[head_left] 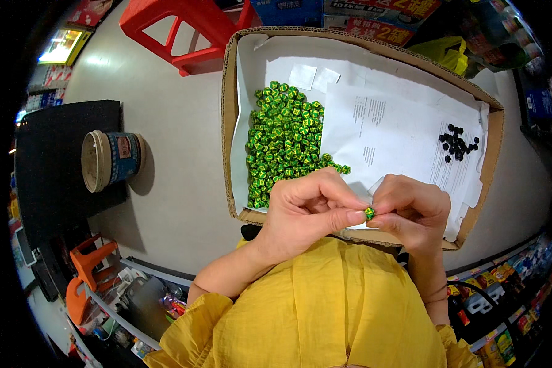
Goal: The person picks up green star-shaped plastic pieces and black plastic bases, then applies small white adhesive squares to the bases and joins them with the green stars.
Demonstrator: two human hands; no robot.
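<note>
Above the near edge of a shallow cardboard box (pixel 228 129), both my hands meet over one small green-and-yellow faceted ball (pixel 370 213). My left hand (pixel 313 205) pinches it between thumb and forefinger. From the other side, the thumb and fingertips of my right hand (pixel 413 208) close on the same ball. A dense pile of similar green-and-yellow balls (pixel 286 132) fills the left part of the box, with a few spilling toward my left hand. Several small black pieces (pixel 457 144) lie scattered at the box's right end, on printed white paper (pixel 374 122).
Beyond the box's far left corner stands a red plastic stool (pixel 184 37). A round tub (pixel 113 161) is at the left, beside a black panel (pixel 61 159). Shelves of packaged goods (pixel 503 288) line the lower right. A yellow plastic bag (pixel 444 54) sits behind the box.
</note>
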